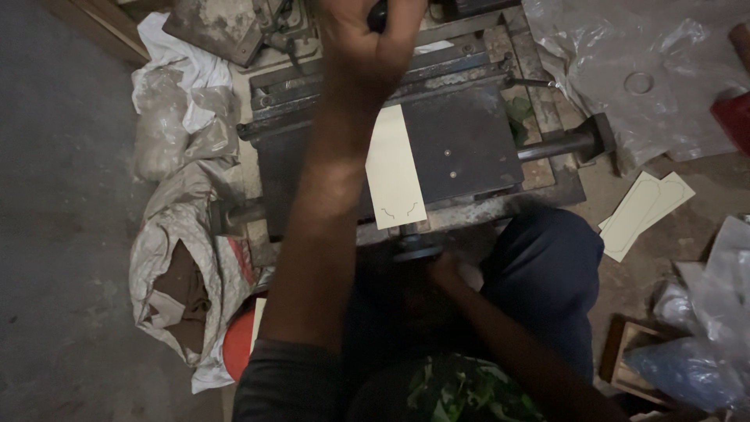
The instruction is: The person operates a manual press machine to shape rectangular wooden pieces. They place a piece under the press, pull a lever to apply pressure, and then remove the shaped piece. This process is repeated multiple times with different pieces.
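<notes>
A dark metal hand press (461, 137) stands on the floor in front of me. A cream card (394, 168) lies on its flat plate, with small curved cuts near its front end. My left hand (367, 39) reaches over the press and is closed around a dark handle (378, 14) at the top. My right hand (445, 271) is low at the front of the press, against a round knob (414, 248). Its fingers are lost in shadow. My knee in dark blue cloth (543, 266) sits just right of that hand.
Two shaped cream cards (644, 211) lie on the floor at the right. Clear plastic sheeting (633, 78) covers the top right, beside a red object (734, 117). Sacks and crumpled plastic (176, 258) pile up on the left. A wooden box (629, 355) and blue bag (687, 367) sit at lower right.
</notes>
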